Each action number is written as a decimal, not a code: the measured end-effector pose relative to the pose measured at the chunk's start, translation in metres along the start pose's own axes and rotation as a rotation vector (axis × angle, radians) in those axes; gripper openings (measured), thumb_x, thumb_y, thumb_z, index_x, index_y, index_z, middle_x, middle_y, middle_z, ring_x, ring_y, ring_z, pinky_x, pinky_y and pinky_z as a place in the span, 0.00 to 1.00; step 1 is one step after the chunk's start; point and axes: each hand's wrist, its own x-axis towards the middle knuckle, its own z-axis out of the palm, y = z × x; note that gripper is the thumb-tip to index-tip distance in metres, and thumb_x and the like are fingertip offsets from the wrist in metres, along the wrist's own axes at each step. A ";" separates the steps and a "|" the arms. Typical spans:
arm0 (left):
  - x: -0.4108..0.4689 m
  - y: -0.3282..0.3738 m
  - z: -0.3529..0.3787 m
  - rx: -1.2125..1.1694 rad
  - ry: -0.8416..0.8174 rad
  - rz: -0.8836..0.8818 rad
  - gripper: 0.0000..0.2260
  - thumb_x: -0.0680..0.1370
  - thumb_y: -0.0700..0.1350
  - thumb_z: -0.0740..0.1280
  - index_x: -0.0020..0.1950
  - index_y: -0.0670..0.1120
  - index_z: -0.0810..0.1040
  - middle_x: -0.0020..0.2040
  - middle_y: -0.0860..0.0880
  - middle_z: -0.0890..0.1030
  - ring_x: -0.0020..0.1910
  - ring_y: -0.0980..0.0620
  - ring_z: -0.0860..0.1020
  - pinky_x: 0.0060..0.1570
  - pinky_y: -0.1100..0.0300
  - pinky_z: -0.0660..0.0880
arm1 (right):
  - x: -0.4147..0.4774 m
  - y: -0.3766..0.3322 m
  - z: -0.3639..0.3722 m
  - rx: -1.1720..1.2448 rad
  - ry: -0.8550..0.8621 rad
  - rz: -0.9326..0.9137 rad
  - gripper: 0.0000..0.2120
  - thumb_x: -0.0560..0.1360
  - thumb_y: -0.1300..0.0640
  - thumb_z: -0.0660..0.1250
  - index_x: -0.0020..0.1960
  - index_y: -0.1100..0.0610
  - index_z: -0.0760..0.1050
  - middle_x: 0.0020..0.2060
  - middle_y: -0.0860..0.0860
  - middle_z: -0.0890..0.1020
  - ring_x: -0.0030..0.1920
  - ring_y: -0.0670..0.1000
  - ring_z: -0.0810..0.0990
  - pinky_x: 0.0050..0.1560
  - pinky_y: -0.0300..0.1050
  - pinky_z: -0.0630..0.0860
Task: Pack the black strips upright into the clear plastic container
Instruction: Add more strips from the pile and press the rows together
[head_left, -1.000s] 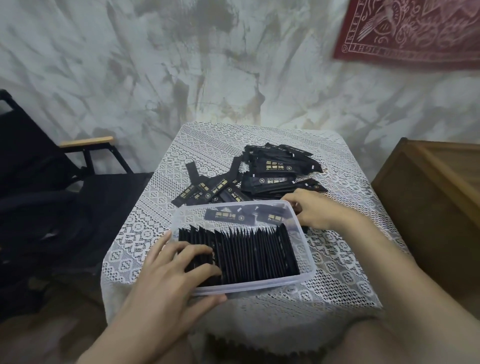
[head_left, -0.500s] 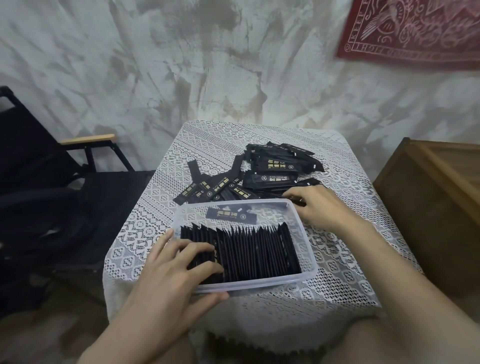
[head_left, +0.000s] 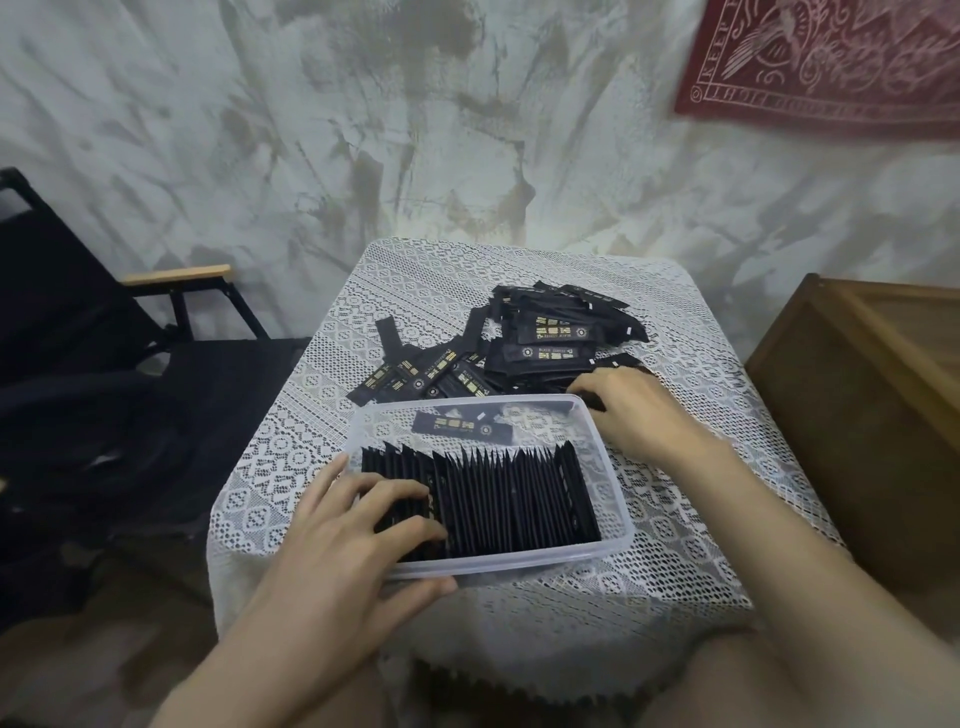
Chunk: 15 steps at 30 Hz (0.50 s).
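Observation:
A clear plastic container (head_left: 615, 493) sits on the lace-covered table. A row of black strips (head_left: 514, 504) stands upright in its near half. One strip (head_left: 460, 427) lies flat on the container floor behind the row. My left hand (head_left: 353, 540) rests its spread fingers on the left end of the row, with the thumb against the container's front wall. A loose pile of black strips (head_left: 545, 343) with gold print lies beyond the container. My right hand (head_left: 631, 410) lies on the pile's near right edge, fingertips on the strips; whether they grip one is hidden.
The small table (head_left: 675, 561) has a white lace cloth hanging over its edges. A black folding chair (head_left: 176, 332) with a wooden armrest stands to the left. A wooden crate (head_left: 878, 395) stands close on the right. A plastered wall is behind.
My right hand has moved from the container's far right rim out to the loose pile. One of the two flat strips in the container is gone. My left hand has stayed put.

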 end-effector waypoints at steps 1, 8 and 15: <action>0.000 0.000 0.000 -0.001 -0.003 -0.001 0.19 0.77 0.72 0.60 0.54 0.62 0.82 0.61 0.59 0.79 0.59 0.52 0.76 0.74 0.42 0.58 | -0.001 0.001 -0.002 0.022 0.005 0.008 0.12 0.81 0.48 0.67 0.62 0.48 0.81 0.53 0.48 0.85 0.52 0.53 0.81 0.52 0.50 0.77; 0.000 0.002 -0.001 0.002 -0.005 -0.005 0.19 0.77 0.71 0.60 0.54 0.62 0.83 0.61 0.59 0.79 0.59 0.52 0.76 0.75 0.42 0.58 | -0.002 0.014 -0.002 0.069 -0.190 0.016 0.16 0.85 0.54 0.57 0.71 0.48 0.73 0.59 0.51 0.78 0.62 0.55 0.74 0.63 0.55 0.73; 0.000 0.004 -0.003 0.012 -0.014 -0.012 0.19 0.76 0.71 0.61 0.54 0.62 0.83 0.61 0.58 0.79 0.59 0.51 0.76 0.75 0.42 0.58 | -0.011 0.011 0.009 0.069 -0.029 0.012 0.15 0.83 0.48 0.63 0.69 0.45 0.76 0.56 0.46 0.79 0.57 0.53 0.77 0.56 0.53 0.75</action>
